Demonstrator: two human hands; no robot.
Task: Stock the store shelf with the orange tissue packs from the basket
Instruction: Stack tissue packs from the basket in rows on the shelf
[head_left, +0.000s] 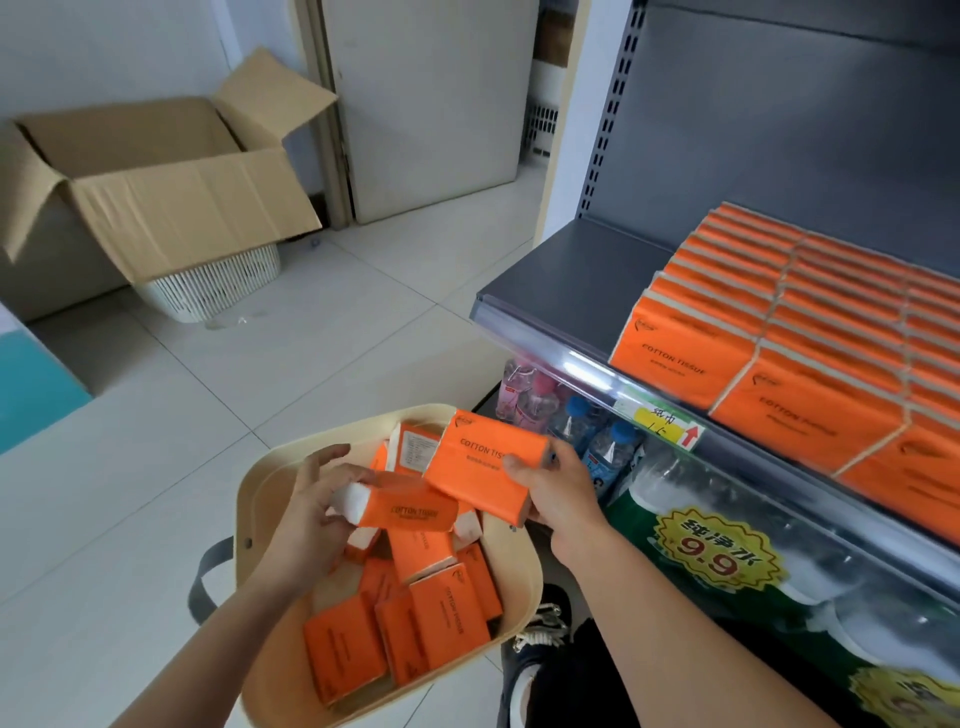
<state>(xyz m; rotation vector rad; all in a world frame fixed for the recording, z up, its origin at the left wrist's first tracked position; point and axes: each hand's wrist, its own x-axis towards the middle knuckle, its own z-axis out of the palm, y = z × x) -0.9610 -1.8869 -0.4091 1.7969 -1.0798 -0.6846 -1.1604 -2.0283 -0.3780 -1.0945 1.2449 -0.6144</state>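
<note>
Left hand (307, 506) curls its fingers round the white end of an orange pack (413, 512) over the basket (519, 577), where loose packs (395, 634) lie jumbled. Right hand (558, 493) pinches a second pack (483, 467) by its edge, above the basket's far rim. Stocked packs (779, 332) stand in rows on the shelf (566, 280).

Grey shelf (571, 280): orange tissue packs (779, 332) in rows. Tiled floor (156, 441): white slatted bin (213, 286).

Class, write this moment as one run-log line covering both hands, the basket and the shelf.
left hand: grips tissue pack over basket | right hand: holds second pack | shelf: stocked rows on right side
</note>
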